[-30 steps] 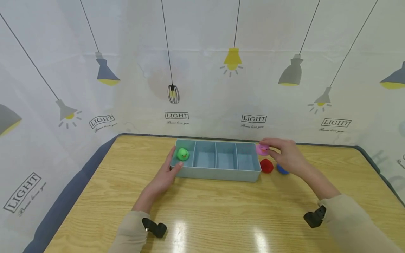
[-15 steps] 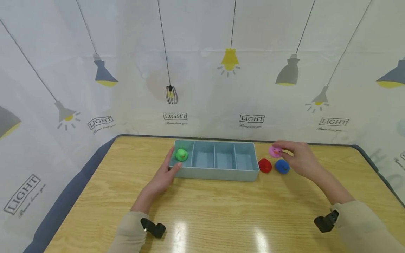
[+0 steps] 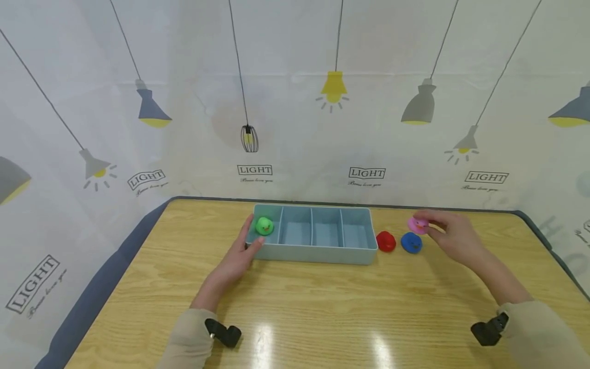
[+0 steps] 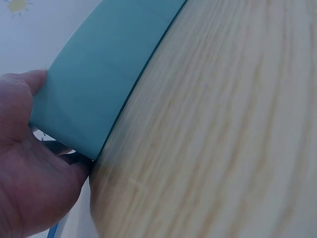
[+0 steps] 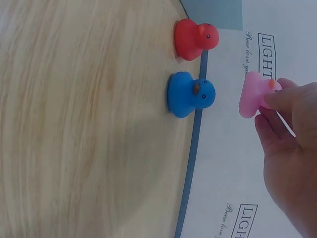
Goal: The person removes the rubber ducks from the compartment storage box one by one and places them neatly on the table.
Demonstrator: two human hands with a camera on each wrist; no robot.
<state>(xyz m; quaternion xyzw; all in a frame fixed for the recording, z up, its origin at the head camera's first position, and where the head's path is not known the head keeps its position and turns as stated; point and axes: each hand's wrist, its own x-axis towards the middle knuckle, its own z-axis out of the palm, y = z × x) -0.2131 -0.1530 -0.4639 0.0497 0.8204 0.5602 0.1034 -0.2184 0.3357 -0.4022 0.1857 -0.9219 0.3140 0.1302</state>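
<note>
A light blue divided box (image 3: 318,253) stands on the table, with a green rubber duck (image 3: 265,226) in its leftmost compartment. My left hand (image 3: 237,256) grips the box's left end, thumb at the front rim and fingers along the side; the left wrist view shows this hand (image 4: 34,163) against the box wall (image 4: 94,84). To the right of the box, my right hand (image 3: 454,238) pinches a pink rubber duck (image 3: 418,225) between thumb and fingers, lifted off the table in the right wrist view. Beneath it sit a red duck (image 5: 190,39) beside the box and a blue duck (image 5: 185,94).
The wooden table (image 3: 295,302) has a dark edge along the back. Close behind it hangs a white curtain (image 3: 295,102) printed with lamps. Three of the box's compartments, right of the green duck, hold nothing.
My right hand has carried the pink duck rightward, from the box's right end to above and beyond the blue duck, which is now uncovered. My left hand stays on the box.
</note>
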